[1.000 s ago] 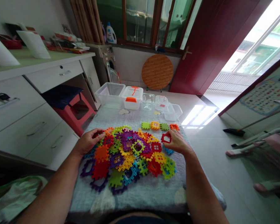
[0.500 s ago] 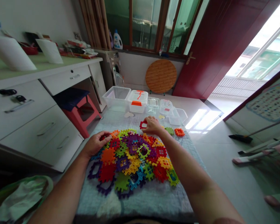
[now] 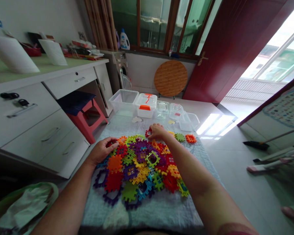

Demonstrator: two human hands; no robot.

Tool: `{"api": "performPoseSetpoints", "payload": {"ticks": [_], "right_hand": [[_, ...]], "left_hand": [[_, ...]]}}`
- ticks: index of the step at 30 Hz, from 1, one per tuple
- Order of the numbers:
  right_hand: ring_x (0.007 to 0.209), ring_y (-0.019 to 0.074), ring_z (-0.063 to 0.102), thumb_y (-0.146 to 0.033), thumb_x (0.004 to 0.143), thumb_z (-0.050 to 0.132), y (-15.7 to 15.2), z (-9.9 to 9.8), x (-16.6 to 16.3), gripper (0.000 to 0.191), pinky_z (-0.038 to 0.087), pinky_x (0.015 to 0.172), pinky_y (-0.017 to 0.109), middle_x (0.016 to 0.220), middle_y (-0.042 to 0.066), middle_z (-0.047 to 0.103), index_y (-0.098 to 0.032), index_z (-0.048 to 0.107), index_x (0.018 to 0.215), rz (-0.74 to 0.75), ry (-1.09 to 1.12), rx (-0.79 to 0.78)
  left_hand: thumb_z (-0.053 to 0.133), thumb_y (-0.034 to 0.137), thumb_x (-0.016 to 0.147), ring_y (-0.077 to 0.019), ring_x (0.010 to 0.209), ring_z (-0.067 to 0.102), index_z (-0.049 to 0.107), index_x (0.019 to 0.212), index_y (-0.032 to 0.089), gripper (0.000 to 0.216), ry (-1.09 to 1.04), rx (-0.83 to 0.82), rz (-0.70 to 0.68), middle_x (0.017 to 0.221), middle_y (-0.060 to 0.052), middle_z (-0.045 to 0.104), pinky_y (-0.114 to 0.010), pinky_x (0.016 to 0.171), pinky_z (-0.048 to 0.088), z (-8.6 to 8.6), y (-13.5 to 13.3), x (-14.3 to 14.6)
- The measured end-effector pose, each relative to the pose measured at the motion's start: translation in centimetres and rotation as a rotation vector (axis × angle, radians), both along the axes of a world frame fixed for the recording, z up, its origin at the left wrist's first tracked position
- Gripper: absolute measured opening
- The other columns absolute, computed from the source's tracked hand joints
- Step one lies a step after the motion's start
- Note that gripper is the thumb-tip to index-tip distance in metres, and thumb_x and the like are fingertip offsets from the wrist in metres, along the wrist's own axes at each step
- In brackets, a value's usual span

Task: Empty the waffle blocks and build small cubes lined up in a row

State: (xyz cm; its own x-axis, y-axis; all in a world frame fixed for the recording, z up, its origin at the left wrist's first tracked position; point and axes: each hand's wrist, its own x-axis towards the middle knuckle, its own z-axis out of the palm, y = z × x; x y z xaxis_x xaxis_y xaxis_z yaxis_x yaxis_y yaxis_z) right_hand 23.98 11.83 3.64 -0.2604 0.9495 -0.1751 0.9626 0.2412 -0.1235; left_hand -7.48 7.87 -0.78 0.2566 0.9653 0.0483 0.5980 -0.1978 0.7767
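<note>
Red tile sits pinched in the right grip at centre frame; left grip lies loosely open on the colourful tile pile.

1. Small red toothed tile: square, pale window in the middle, largely covered, apparently lying flat just past the heap's far edge.
2. Loose heap of interlocking tiles: many colours, overlapping, purple frames along its near edge.

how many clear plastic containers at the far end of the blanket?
5, in a row: large open bin at left, box with orange latch, then three small tubs rightward. Nested ones may be hidden.
</note>
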Motion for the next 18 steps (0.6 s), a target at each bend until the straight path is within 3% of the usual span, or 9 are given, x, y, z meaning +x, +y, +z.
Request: {"api": "performPoseSetpoints", "payload": {"ticks": [6,11,14,18], "right_hand": [[0.107,0.0315,0.053,-0.042,0.069,0.071,0.3,-0.1,-0.2,0.047,0.042,0.087,0.040,0.116,0.014,0.060,-0.017,0.062,0.108,0.009,0.012,-0.005],[0.110,0.0278,0.053,-0.043,0.073,0.070,-0.8,1.3,1.2,0.056,0.041,0.090,0.037,0.123,0.014,0.057,-0.017,0.056,0.121,-0.006,0.129,0.078],[0.100,0.0198,0.057,-0.027,0.081,0.063,-3.1,2.4,2.7,0.037,0.041,0.088,0.030,0.114,0.011,0.062,-0.015,0.058,0.116,-0.035,0.296,0.194],[0.087,0.0176,0.060,-0.019,0.087,0.050,-7.5,2.5,3.4,0.019,0.041,0.079,0.028,0.094,0.006,0.068,-0.018,0.065,0.099,-0.042,0.323,0.101]], "left_hand": [[0.059,0.063,0.076,-0.0222,0.085,0.065,0.067,0.103,0.019,0.052,0.014,0.009,0.000,0.094,-0.004,0.071,-0.029,0.079,0.049,0.0,0.0,0.0],[0.058,0.064,0.076,-0.0216,0.085,0.065,0.067,0.103,0.020,0.052,0.020,0.007,-0.003,0.094,-0.003,0.071,-0.028,0.079,0.049,-0.2,0.1,-0.1],[0.057,0.065,0.076,-0.0212,0.082,0.065,0.067,0.104,0.020,0.054,0.040,0.013,-0.001,0.093,-0.004,0.071,-0.028,0.077,0.050,-0.1,0.1,0.0],[0.054,0.066,0.076,-0.0234,0.087,0.063,0.066,0.101,0.018,0.055,0.092,0.149,0.048,0.101,-0.008,0.068,-0.031,0.076,0.051,1.1,0.0,0.9]]}}
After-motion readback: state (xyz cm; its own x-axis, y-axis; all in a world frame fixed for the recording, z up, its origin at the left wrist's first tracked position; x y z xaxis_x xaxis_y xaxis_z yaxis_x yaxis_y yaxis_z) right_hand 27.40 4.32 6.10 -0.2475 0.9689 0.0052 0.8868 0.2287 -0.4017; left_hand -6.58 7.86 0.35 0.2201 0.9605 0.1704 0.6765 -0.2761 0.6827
